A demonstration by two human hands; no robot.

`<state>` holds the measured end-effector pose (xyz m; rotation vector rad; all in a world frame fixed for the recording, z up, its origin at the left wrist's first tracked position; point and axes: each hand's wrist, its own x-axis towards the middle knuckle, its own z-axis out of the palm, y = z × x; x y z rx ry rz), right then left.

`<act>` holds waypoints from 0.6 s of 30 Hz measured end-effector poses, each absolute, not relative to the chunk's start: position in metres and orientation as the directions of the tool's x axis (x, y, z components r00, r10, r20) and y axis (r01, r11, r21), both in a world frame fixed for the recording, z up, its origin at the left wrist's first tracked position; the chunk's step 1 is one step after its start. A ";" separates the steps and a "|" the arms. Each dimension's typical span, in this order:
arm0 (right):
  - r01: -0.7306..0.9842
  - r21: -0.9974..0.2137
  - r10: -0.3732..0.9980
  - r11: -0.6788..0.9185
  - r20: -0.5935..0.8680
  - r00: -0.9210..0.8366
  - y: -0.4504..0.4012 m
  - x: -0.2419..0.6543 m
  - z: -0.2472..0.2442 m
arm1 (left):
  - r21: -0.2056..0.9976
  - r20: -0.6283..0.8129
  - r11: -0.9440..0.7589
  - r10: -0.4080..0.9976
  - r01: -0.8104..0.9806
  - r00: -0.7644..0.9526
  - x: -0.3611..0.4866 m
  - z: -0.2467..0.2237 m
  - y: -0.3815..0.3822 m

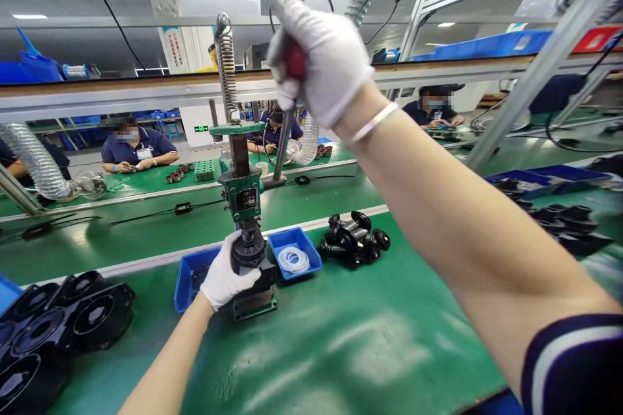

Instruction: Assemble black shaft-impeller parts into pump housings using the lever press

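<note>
right hand [324, 58] lifted high in front of me, i have my gloved fingers curled tight around a red knob [295, 60], knuckles up and wrist above the level of the bench. that forearm slants up from the lower right to the upper middle, with a pale band [374, 122] around the wrist. left hand [226, 280] is low, its forearm rising from the bottom edge; i hold a round black part [249, 249] with it, fingers up along the left side and thumb stretched across the front. the black part sits upright under the head of the green press [239, 178], on the base. just beside it on the right is a blue tray [292, 237] of white rings [294, 260]; another blue tray [182, 285] stands just behind my left hand.
</note>
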<state>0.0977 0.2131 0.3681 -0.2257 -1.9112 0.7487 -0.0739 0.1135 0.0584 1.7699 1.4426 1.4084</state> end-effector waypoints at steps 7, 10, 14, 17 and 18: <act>-0.173 -0.468 0.460 0.867 0.884 -0.087 0.117 0.152 0.283 | 0.826 0.400 -0.324 0.913 0.460 -0.075 -0.077 0.061 0.114; -0.255 -0.427 0.408 0.868 0.904 -0.124 0.126 0.145 0.286 | 0.816 0.396 -0.316 0.916 0.484 -0.070 -0.078 0.062 0.113; -0.244 -0.422 0.443 0.873 0.896 0.036 0.119 0.144 0.266 | 0.783 0.428 -0.329 0.901 0.528 -0.073 -0.081 0.060 0.114; -0.243 -0.388 0.425 0.889 0.897 0.124 0.110 0.146 0.254 | 0.766 0.439 -0.335 0.896 0.548 -0.066 -0.085 0.058 0.116; -0.249 -0.369 0.404 0.895 0.908 0.106 0.110 0.145 0.257 | 0.762 0.437 -0.332 0.897 0.557 -0.063 -0.086 0.057 0.116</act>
